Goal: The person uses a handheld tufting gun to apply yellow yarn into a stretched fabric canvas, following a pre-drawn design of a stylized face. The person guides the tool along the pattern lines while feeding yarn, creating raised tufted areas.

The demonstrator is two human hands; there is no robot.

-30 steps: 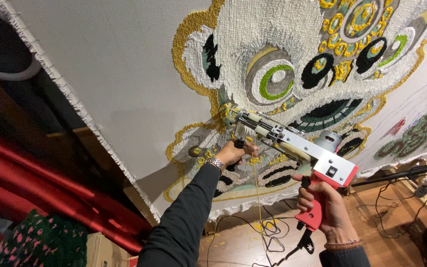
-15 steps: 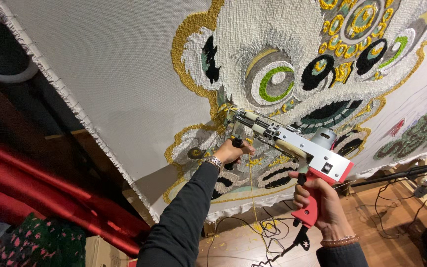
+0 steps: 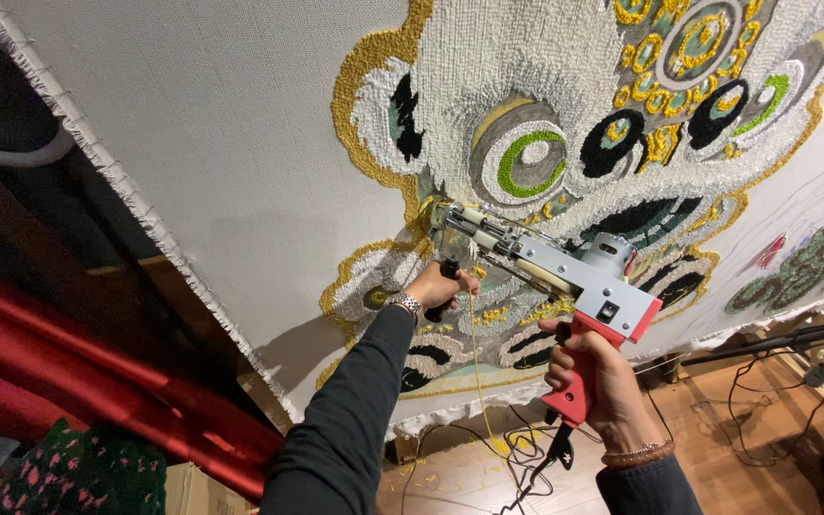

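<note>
Pressing tufting gun (image 3: 555, 262) to canvas (image 3: 240, 143) | left hand (image 3: 439, 284), right hand (image 3: 595, 372) gripping

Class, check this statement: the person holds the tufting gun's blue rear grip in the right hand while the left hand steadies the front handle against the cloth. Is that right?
Not quite. In the head view the rear grip held by the right hand is red, not blue. The left hand does steady the front handle of the tufting gun at the cloth.

Both arms wear long dark sleeves — plain charcoal fabric, snug to the wrist. A metal-banded wristwatch (image 3: 404, 303) circles the left wrist, and a thin beaded bracelet (image 3: 637, 456) rings the right — brownish, close against the cuff.
</note>
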